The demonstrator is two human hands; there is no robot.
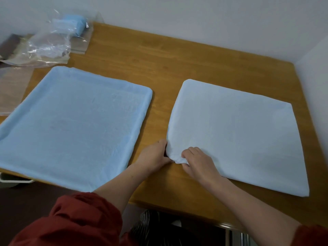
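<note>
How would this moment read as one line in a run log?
white pad: flat on table | left hand: grips its near corner | right hand: grips same corner | blue pad: untouched

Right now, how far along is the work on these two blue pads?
Done, it seems: the left pad lies flat with its blue cover smooth, untouched. In hand: the right pad, where the left hand and right hand pinch bunched cloth at its near left corner. Left: flattening that corner; its other visible corners look neat. A folded blue piece sits in plastic wrap.

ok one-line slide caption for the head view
Left hand and right hand pinch the near corner of the white pad beside a blue pad
</note>
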